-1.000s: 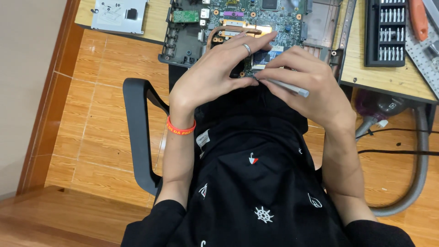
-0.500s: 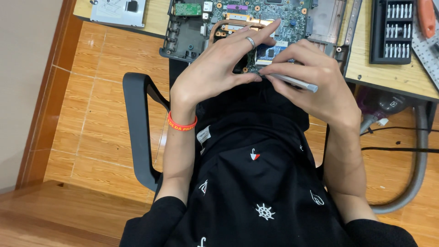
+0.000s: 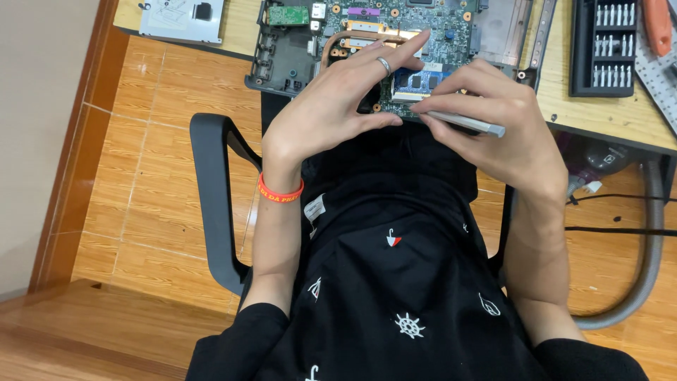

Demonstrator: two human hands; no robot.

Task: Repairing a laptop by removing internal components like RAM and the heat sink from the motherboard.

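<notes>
An opened laptop base with a green circuit board (image 3: pixel 395 32) and copper heat pipes lies at the near edge of the wooden desk (image 3: pixel 606 116). My left hand (image 3: pixel 338 106), with a ring and an orange wristband, rests its fingers on the board beside a blue memory module (image 3: pixel 423 79). My right hand (image 3: pixel 493 120) holds a slim grey metal tool (image 3: pixel 462 121) lying sideways, its tip by the module. Both hands meet over the board's near edge.
A black case of screwdriver bits (image 3: pixel 610 46) stands on the desk at the right, with an orange-handled tool (image 3: pixel 657 25) beside it. A silver drive bracket (image 3: pixel 180 17) lies at the far left. A black chair armrest (image 3: pixel 211 197) and a grey hose (image 3: pixel 652 254) flank my lap.
My left hand's fingers have spread and lifted a little over the board. My right hand has shifted slightly with the grey tool. The view has tilted a bit.
</notes>
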